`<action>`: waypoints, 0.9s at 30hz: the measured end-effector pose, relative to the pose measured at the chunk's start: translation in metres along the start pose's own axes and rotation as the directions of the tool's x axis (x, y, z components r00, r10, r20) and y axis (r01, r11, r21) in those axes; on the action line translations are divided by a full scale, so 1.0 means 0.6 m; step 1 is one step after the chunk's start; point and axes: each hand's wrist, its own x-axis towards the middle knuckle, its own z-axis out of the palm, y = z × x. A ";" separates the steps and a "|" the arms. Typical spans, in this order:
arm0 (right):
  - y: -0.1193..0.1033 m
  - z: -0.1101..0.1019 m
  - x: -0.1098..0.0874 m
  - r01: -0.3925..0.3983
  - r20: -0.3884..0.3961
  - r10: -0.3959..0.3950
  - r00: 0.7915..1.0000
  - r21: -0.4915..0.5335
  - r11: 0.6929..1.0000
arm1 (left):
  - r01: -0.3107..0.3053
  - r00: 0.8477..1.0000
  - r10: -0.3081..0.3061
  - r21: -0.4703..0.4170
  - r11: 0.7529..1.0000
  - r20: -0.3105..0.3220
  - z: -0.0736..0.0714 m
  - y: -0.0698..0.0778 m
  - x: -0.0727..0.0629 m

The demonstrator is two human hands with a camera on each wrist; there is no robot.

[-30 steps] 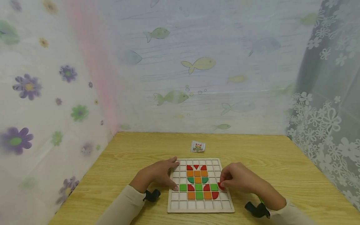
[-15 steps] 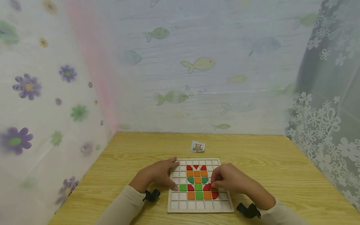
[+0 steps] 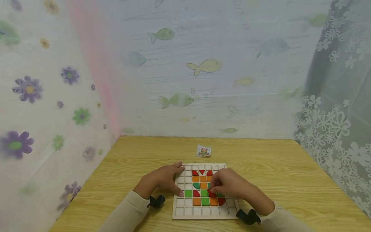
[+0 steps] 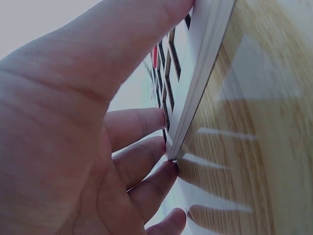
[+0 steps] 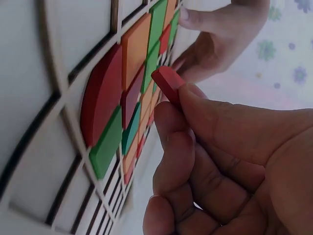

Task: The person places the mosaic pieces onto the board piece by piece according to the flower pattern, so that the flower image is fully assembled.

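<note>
In the head view, a white gridded board [image 3: 188,211] lies on the table, with red, orange and green pieces in its cells. My right hand [image 3: 232,184] is above the board's right half, its thumb and forefinger pinching a red piece [image 5: 167,83] whose full outline is partly covered. The right wrist view shows this piece raised off the board, near a red quarter-round piece [image 5: 102,98] and a green square [image 5: 106,144] in the grid. On the board's left side rests my left hand [image 3: 165,178], thumb and fingers spread; fingertips [image 4: 155,118] touch the rim.
Behind the board lies a small paper card [image 3: 204,151] printed with a coloured grid pattern. The wooden table [image 3: 139,151] runs back to a curtain with fish [image 3: 208,65]; flowered sheets hang at both sides.
My right hand has moved left across the board with the red piece, from the right edge toward the middle columns. The left hand has stayed in place.
</note>
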 end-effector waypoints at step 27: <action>-0.055 0.055 0.057 0.043 0.057 -0.044 0.997 0.020 0.999 | 0.010 1.000 -0.010 -0.005 1.000 0.007 -0.002 0.001 0.001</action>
